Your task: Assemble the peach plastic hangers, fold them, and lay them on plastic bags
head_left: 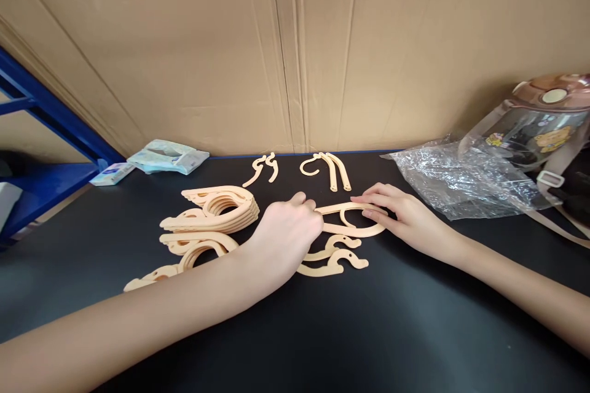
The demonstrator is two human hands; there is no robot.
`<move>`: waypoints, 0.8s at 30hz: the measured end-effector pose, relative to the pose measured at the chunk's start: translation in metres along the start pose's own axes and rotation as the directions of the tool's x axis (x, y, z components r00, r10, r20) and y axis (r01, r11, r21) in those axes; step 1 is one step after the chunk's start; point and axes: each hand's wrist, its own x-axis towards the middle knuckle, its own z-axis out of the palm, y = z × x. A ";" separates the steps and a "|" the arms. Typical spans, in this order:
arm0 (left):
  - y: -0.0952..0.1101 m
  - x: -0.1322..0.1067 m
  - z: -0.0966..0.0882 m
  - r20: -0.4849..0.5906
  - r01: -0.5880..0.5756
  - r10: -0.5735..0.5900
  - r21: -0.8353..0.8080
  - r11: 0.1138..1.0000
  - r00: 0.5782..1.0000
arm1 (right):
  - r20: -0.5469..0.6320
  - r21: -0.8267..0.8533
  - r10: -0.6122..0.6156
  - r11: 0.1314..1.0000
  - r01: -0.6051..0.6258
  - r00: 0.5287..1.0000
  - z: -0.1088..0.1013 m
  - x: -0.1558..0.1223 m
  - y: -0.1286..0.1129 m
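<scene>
A peach-coloured curved plastic piece (353, 230) lies on the black table (322, 331) between my hands. My left hand (286, 239) is closed, pinching the piece's left end. My right hand (396, 212) rests on its right end, fingers pressed together on top of it. Two smaller curved pieces (334, 261) lie just in front of my left hand. A stack of similar pieces (221, 206) sits to the left, with more loose ones (193, 245) nearer me.
Thin hook-shaped parts (329, 169) and two small ones (265, 169) lie near the cardboard wall (295, 49). A crumpled clear plastic bag (456, 181) and a drinking jug (539, 120) sit at right. Tissue packs (166, 156) lie at left beside a blue frame (50, 116).
</scene>
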 end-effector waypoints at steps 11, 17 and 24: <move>-0.061 0.016 -0.031 0.090 0.247 -0.242 -0.046 0.968 0.966 | -0.077 -0.131 -0.066 0.990 0.055 0.995 -0.001 -0.001 -0.008; -0.118 0.053 -0.033 0.201 0.283 -0.261 -0.092 0.955 0.944 | 0.011 -0.072 -0.169 0.983 0.169 0.986 -0.005 -0.002 -0.022; -0.097 0.058 -0.021 0.228 0.086 -0.041 -0.192 0.978 0.973 | 0.124 0.036 -0.205 0.979 0.202 0.971 -0.002 -0.004 -0.020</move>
